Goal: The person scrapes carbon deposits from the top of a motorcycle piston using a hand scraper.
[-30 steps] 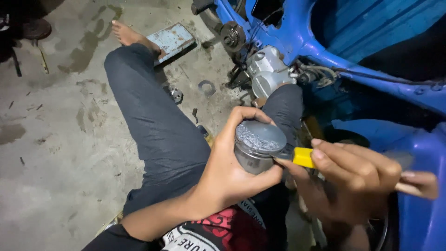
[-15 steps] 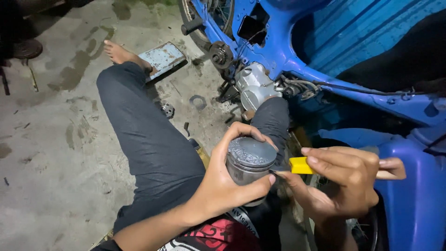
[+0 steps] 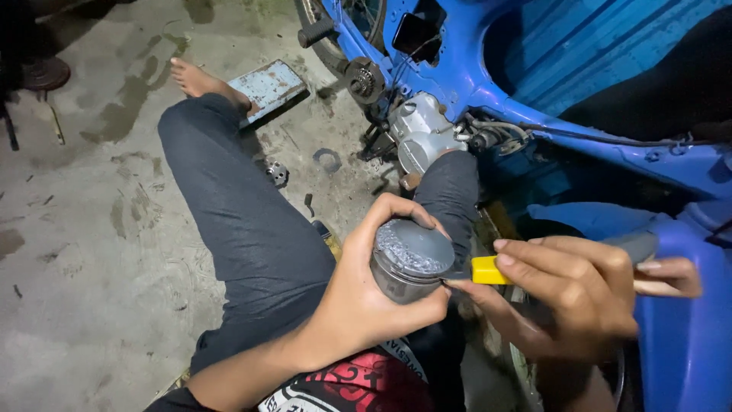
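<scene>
A person seated on a stained concrete floor (image 3: 84, 252) grips a round grey metal piston (image 3: 408, 259) in the left hand (image 3: 366, 305), fingers curled over its far side and thumb pressed along its near edge. The piston's flat crown, crusted with pale deposit on one half, faces up. The right hand (image 3: 568, 294), just right of the piston, pinches a small tool with a yellow plastic handle (image 3: 488, 269); its tip meets the piston's right rim, though the blade itself is too small to make out. Both hands are closed tight on what they hold.

Beyond the piston stands a blue-framed motorcycle (image 3: 534, 84), its silver engine casing (image 3: 423, 137) directly above the piston in the view. The person's legs in dark grey trousers (image 3: 229, 214) stretch to the piston's left, ending in a bare foot (image 3: 194, 78) beside a flat, scuffed grey metal plate (image 3: 267, 85). A metal ring (image 3: 328, 159) and a small toothed gear (image 3: 277, 173) lie on the floor between the plate and the piston.
</scene>
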